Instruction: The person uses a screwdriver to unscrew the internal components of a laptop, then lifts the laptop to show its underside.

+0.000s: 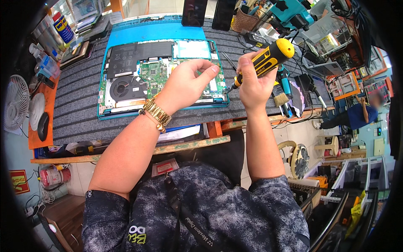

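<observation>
An opened laptop base (161,103) in a teal frame lies on the grey ribbed mat, its battery (126,59), fan (124,89) and green circuit board (153,75) exposed. My right hand (256,82) is wrapped round a yellow-and-black power screwdriver (270,58). The screwdriver slants down to the left, its tip by the laptop's right edge; whether it touches is unclear. Above the board's right part, my left hand (189,82) has its thumb and forefinger brought together at the tips. Anything between them is too small to make out.
A blue mat (153,31) lies behind the laptop, with two dark phones (194,12) at its far edge. A brush (280,98) and other tools lie to the right. Fans (17,101) and a spray can (63,27) stand left. Another person (361,115) is at far right.
</observation>
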Motion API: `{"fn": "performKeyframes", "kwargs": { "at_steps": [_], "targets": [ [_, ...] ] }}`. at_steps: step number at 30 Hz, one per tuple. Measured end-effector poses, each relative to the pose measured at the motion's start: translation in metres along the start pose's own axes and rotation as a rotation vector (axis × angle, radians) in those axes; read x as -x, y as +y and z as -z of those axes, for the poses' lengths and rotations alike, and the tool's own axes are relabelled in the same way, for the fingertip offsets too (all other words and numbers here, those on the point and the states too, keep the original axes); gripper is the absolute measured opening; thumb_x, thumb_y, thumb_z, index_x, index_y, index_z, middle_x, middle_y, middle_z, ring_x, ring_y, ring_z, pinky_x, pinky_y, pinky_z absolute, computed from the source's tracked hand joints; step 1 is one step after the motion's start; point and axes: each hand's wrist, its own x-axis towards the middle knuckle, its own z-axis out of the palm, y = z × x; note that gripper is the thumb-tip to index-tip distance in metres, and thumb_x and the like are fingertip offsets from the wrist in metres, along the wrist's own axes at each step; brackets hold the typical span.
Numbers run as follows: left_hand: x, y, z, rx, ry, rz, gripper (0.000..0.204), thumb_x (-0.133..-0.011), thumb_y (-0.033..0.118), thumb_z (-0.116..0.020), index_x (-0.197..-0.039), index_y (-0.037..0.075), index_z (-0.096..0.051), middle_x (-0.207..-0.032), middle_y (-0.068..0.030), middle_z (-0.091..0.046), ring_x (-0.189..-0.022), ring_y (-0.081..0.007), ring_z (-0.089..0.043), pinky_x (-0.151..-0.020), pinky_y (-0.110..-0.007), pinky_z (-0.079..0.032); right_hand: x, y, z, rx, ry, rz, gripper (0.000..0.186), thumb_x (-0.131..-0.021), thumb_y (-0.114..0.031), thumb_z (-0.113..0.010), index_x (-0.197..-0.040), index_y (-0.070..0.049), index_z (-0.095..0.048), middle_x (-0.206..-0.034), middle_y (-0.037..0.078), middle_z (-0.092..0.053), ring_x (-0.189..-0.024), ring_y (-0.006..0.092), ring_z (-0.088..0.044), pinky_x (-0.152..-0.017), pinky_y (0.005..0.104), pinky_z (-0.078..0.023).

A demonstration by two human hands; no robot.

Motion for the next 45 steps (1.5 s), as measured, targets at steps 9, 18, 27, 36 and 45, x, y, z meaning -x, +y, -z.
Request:
{"fn": "performKeyframes", "kwargs": {
  "at_steps": [9, 18, 27, 36, 45],
  "targets": [
    [0.0, -0.002, -0.001, 0.016, 0.009, -0.003, 0.043, -0.112, 0.036, -0.067, -0.127, -0.004, -0.076, -0.116, -0.0099, -0.081, -0.107, -0.0144, -0.074, -0.096, -0.032, -0.058, 0.001, -0.001, 0.0, -0.002, -0.005, -0.018, 0.027, -0.104, -0.004, -0.07, -0.122, -0.007, -0.051, -0.093, 0.007, -0.067, -0.077, 0.0128, -0.062, -0.071, 0.0298, -0.052],
    [0.0, 0.0, 0.0, 0.007, 0.011, -0.01, 0.043, -0.112, 0.035, -0.068, -0.126, -0.004, -0.076, -0.113, -0.0097, -0.081, -0.106, -0.0134, -0.073, -0.094, -0.031, -0.057, -0.001, -0.002, 0.002, -0.022, 0.005, -0.042, 0.027, -0.104, -0.007, -0.071, -0.123, -0.007, -0.051, -0.092, 0.008, -0.067, -0.076, 0.0149, -0.063, -0.071, 0.0315, -0.053],
    [0.001, 0.0, -0.001, 0.017, 0.03, -0.017, 0.042, -0.111, 0.036, -0.069, -0.125, -0.003, -0.077, -0.107, -0.0073, -0.08, -0.099, -0.0113, -0.072, -0.09, -0.03, -0.057, -0.008, -0.008, 0.01, -0.055, 0.075, 0.012, 0.024, -0.109, -0.014, -0.068, -0.124, -0.007, -0.05, -0.088, 0.01, -0.065, -0.077, 0.0196, -0.063, -0.072, 0.0349, -0.053],
    [0.0, 0.001, 0.0, -0.01, 0.017, -0.002, 0.042, -0.111, 0.036, -0.069, -0.126, -0.002, -0.077, -0.108, -0.006, -0.08, -0.1, -0.0112, -0.072, -0.09, -0.03, -0.057, -0.004, -0.012, 0.004, -0.166, 0.03, 0.006, 0.027, -0.105, -0.012, -0.073, -0.122, -0.008, -0.052, -0.096, 0.007, -0.067, -0.079, 0.0143, -0.064, -0.072, 0.0313, -0.054],
    [0.001, 0.001, 0.002, 0.006, 0.017, 0.011, 0.044, -0.11, 0.037, -0.07, -0.128, -0.003, -0.076, -0.111, -0.0073, -0.081, -0.101, -0.0118, -0.072, -0.091, -0.03, -0.057, 0.003, -0.006, -0.009, -0.134, 0.06, -0.022, 0.025, -0.107, -0.014, -0.069, -0.123, -0.007, -0.051, -0.09, 0.011, -0.066, -0.079, 0.0192, -0.064, -0.075, 0.0359, -0.054]
  ]
}}
